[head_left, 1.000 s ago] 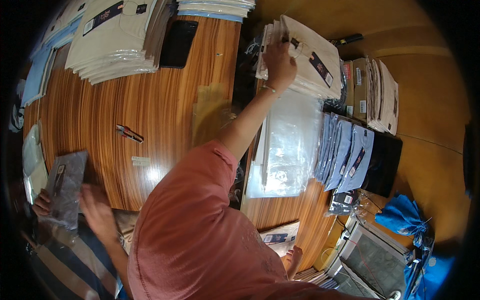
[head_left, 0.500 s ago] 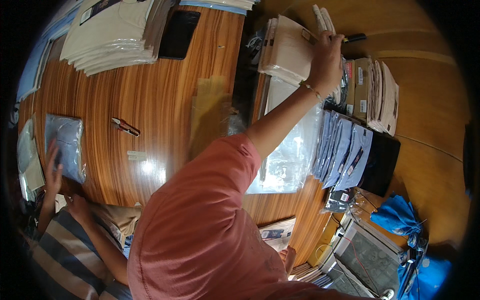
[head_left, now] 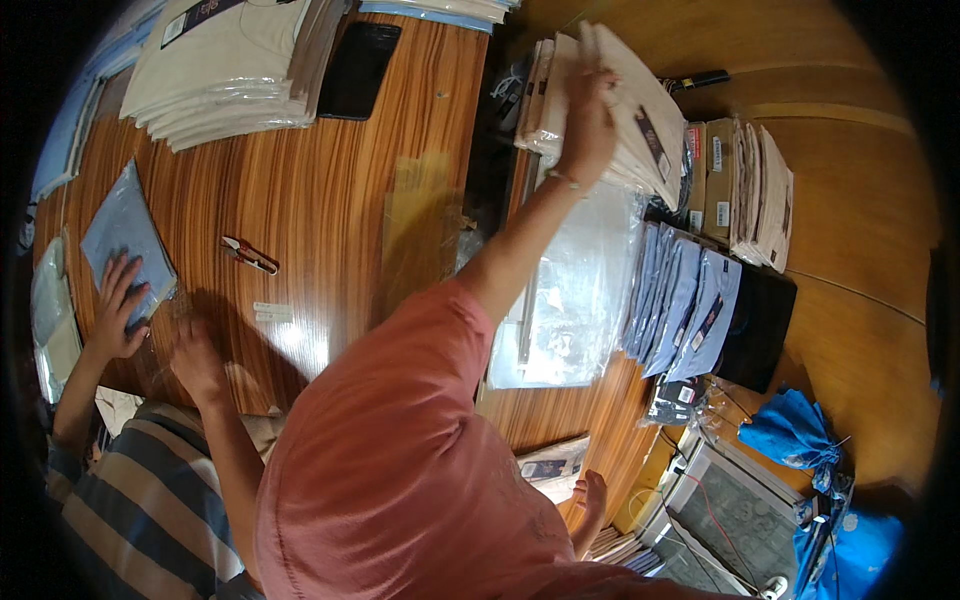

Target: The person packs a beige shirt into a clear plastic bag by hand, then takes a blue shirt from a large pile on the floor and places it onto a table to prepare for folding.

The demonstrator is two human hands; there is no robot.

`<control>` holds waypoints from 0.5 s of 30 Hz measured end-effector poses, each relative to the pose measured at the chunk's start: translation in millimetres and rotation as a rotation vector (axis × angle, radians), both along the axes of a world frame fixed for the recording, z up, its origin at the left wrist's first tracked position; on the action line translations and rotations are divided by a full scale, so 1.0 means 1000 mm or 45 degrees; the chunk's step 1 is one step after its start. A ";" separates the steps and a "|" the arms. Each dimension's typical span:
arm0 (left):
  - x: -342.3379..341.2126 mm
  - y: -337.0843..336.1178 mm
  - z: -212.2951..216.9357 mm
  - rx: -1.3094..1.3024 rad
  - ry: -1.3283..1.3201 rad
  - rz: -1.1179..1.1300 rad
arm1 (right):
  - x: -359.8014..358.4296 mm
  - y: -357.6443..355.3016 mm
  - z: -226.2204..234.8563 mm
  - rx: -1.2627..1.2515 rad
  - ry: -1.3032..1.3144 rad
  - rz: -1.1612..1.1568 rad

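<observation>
My left arm, in a pinkish-red sleeve with a bracelet at the wrist, reaches to the far right. My left hand [head_left: 590, 110] is over a stack of cream garments in clear bags [head_left: 560, 95]. Its fingers are smeared by motion, so their grip cannot be made out. Beside it, a cream bagged garment with a dark label [head_left: 645, 125] lies slanted across the pile. My right hand [head_left: 590, 493], partly hidden by my torso, is raised with fingers loosely apart. It is close to another cream packaged garment [head_left: 555, 465] on the table.
At left, a co-worker in stripes has one hand [head_left: 122, 305] flat on a blue packaged garment [head_left: 130, 240]. Thread snips [head_left: 250, 255] and a black tablet-like slab [head_left: 360, 70] lie on the wooden table [head_left: 310, 190]. Clear bags [head_left: 575, 310] and blue garments [head_left: 690, 295] are at right.
My left hand has moved left; the cream garments beside it now lie slanted, label showing, instead of edge-on. My right hand has lifted slightly. The co-worker's blue package has turned.
</observation>
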State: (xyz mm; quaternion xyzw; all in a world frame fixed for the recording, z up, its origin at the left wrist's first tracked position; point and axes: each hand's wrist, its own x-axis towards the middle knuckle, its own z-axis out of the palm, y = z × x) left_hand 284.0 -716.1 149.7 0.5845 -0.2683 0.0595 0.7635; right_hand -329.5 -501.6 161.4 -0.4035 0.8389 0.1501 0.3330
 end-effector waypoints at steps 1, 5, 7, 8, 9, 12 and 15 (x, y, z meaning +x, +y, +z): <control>0.003 0.003 -0.018 0.034 0.100 0.042 | 0.000 0.001 -0.003 0.005 -0.009 -0.003; 0.023 0.013 -0.049 0.068 0.427 -0.373 | -0.009 0.013 -0.012 0.022 -0.011 -0.044; 0.029 0.017 -0.035 -0.009 0.315 -0.532 | -0.006 0.021 -0.011 0.019 -0.012 -0.069; 0.037 0.011 -0.051 0.245 0.247 -0.409 | -0.003 0.015 -0.009 0.005 -0.015 -0.050; 0.049 -0.001 -0.081 0.494 0.184 -0.271 | 0.000 0.004 -0.008 -0.012 -0.018 -0.019; 0.051 -0.008 -0.083 0.873 0.075 -0.303 | -0.002 0.009 -0.010 -0.008 -0.027 -0.034; 0.032 0.011 -0.024 0.989 0.146 -0.313 | -0.013 0.030 -0.017 0.034 -0.046 -0.102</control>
